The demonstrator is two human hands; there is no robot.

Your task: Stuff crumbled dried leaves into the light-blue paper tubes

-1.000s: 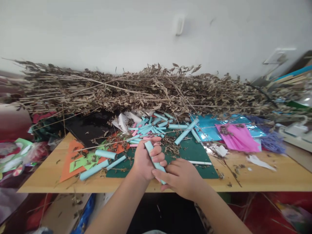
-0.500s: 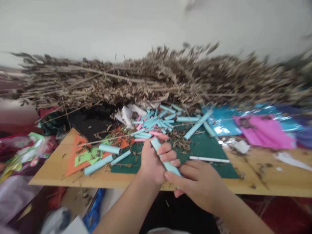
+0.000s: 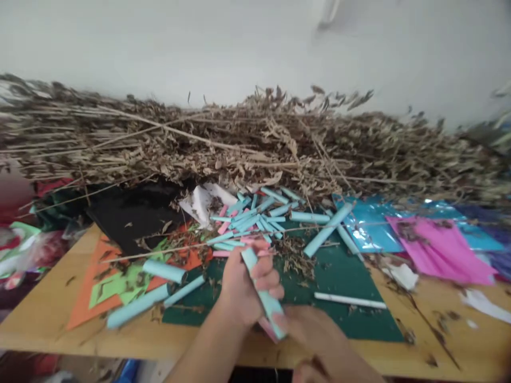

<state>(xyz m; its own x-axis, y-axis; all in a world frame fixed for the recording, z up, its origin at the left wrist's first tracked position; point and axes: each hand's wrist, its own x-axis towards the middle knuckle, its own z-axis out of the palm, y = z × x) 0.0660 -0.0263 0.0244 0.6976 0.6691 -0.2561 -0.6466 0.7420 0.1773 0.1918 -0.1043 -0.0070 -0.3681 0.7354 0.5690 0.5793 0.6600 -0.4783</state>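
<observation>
My left hand (image 3: 243, 292) is wrapped round a light-blue paper tube (image 3: 261, 290), which slants down to the right across the palm. A pinkish edge shows under the tube's lower end; I cannot make out what it is. Blurred by motion, my right hand (image 3: 319, 332) is at that lower end, with one fingertip against the tube. Its other fingers are smeared and partly cut off at the bottom of the view. Just beyond my hands lies a heap of small blue paper rolls (image 3: 255, 215), with some pink rolls (image 3: 222, 213) among them.
Dry stalks with leaves (image 3: 223, 138) lie along the wall. Larger blue tubes (image 3: 139, 304) rest on the left, near orange paper (image 3: 85, 298). A white stick (image 3: 351, 300) lies on a dark green sheet (image 3: 371, 324). Pink paper (image 3: 443, 250) covers part of the wooden table (image 3: 32, 314).
The view has shifted, so the table appears lower and larger. My left hand still holds the tube. My right hand has slid down towards the bottom edge and is now blurred.
</observation>
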